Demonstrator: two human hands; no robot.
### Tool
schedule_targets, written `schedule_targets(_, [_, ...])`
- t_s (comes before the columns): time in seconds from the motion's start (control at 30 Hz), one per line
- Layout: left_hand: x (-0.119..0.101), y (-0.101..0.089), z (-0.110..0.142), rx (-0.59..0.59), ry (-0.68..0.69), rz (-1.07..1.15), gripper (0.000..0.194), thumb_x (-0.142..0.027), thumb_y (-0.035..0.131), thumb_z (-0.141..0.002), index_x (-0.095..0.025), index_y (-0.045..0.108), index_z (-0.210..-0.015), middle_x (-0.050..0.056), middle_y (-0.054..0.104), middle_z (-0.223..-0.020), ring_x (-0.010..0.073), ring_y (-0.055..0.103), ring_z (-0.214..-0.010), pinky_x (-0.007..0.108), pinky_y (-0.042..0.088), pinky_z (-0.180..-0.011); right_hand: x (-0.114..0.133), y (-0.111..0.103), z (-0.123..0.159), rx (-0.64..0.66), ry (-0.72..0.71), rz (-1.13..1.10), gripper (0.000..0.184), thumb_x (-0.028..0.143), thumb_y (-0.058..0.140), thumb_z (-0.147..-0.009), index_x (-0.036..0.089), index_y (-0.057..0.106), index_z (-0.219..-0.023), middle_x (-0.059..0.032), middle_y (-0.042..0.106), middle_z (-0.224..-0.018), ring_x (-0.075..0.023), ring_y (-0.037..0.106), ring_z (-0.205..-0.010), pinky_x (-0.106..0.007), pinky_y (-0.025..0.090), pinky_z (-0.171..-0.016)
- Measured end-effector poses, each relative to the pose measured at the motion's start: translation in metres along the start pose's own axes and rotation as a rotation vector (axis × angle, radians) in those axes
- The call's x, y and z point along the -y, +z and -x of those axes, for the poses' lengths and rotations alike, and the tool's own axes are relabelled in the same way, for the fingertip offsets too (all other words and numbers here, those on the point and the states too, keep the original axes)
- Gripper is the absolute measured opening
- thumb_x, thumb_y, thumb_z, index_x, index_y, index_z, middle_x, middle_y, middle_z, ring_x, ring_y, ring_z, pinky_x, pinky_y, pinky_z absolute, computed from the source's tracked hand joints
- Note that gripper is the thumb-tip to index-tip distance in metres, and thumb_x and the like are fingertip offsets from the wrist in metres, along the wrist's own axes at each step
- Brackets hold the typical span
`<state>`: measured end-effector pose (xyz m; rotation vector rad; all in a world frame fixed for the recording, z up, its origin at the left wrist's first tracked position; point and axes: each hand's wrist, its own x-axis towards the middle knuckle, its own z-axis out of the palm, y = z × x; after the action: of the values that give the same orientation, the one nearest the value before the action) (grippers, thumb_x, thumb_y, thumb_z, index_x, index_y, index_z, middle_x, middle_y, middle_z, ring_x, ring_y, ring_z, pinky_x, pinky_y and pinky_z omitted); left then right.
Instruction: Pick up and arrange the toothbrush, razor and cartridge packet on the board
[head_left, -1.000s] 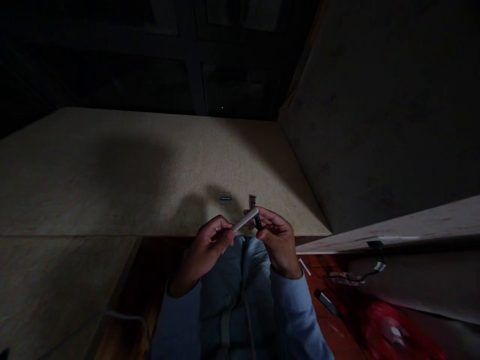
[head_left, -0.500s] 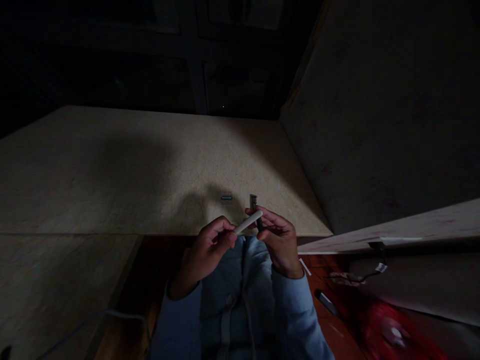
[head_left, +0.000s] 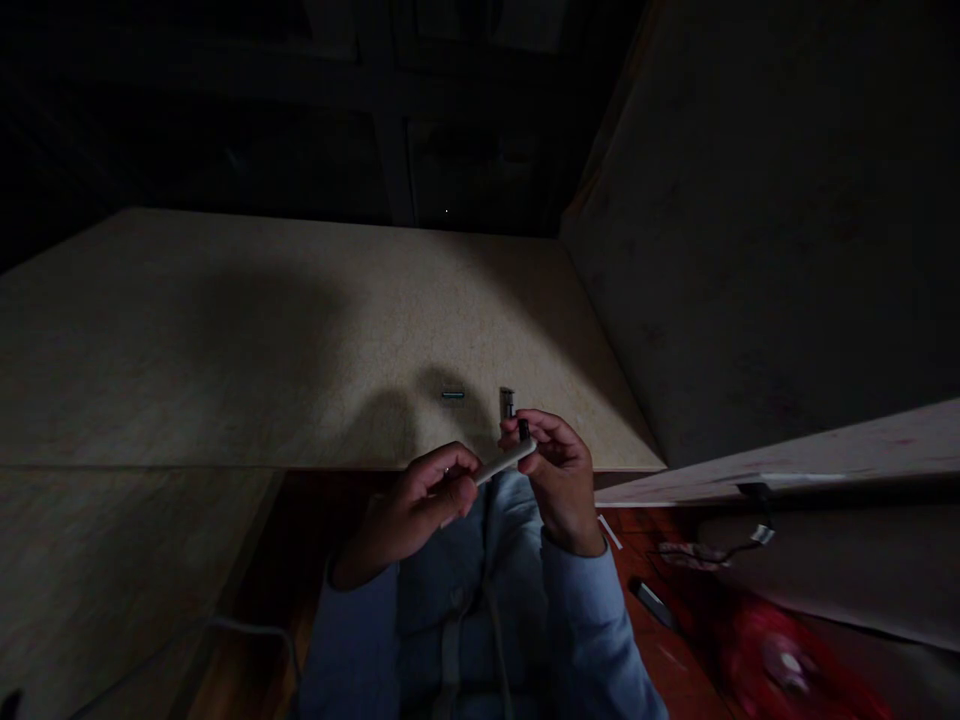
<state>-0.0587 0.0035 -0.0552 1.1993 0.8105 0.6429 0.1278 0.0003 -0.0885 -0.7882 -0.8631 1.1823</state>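
My left hand (head_left: 427, 500) is closed, pinching one end of a slim white stick (head_left: 504, 463) with a rounded far end. That end points right and reaches the fingers of my right hand (head_left: 559, 485). A small dark cylindrical piece (head_left: 523, 429) is gripped by my right hand, its lower part hidden behind the stick. Whether the stick touches the dark piece, I cannot tell. Just beyond my right fingertips, a small dark-and-clear item (head_left: 508, 398) lies on the table. Left of it is a small flat piece with a dark green bar (head_left: 453, 395).
The pale marbled table (head_left: 375, 300) runs left and away from me, with a patterned wall (head_left: 750, 250) on its right. Below right, the reddish floor (head_left: 660, 650) holds a red bag (head_left: 780, 650), a dark cable (head_left: 750, 545) and a dark slim object (head_left: 654, 604). A grey cable (head_left: 255, 628) hangs lower left.
The white stick has moved down and slightly right, tilting flatter, with my left hand lowering. The dark piece in my right fingers now shows above the stick.
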Motion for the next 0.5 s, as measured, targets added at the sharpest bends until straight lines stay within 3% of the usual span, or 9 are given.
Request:
schedule_targets(0.1, [0.001,0.005,-0.004,-0.057,0.039,0.09,0.041,-0.058,0.067,-0.085,-0.018,0.059,-0.089,-0.005,0.049,-0.063,0.0072,0.036,-0.052,0.023,0.026,-0.049,-0.002,-0.001,0.0,0.015,-0.002,0.029,0.042,0.034,0.093,-0.065,0.028,0.077,-0.104,-0.0011,0.079,-0.095,-0.0149,0.071,-0.082,-0.027,0.058,-0.078])
schedule_targets(0.3, [0.004,0.022,-0.018,-0.323,0.103,0.273,0.043,-0.057,0.072,-0.081,-0.016,0.064,-0.09,-0.007,0.043,-0.058,0.0033,0.027,-0.045,0.02,0.019,-0.044,-0.002,0.001,0.002,0.057,-0.04,0.151,0.044,0.034,0.092,-0.068,0.027,0.075,-0.107,-0.003,0.078,-0.099,-0.0173,0.07,-0.085,-0.031,0.057,-0.082])
schedule_targets(0.5, [0.006,0.028,-0.026,-0.288,-0.006,0.276,0.048,-0.059,0.079,-0.071,-0.017,0.057,-0.07,-0.01,0.034,-0.048,0.0019,0.022,-0.039,0.019,0.016,-0.039,0.003,0.001,0.005,0.067,-0.17,0.463,0.037,0.029,0.086,-0.077,0.028,0.073,-0.111,-0.0036,0.077,-0.102,-0.0193,0.068,-0.091,-0.034,0.054,-0.086])
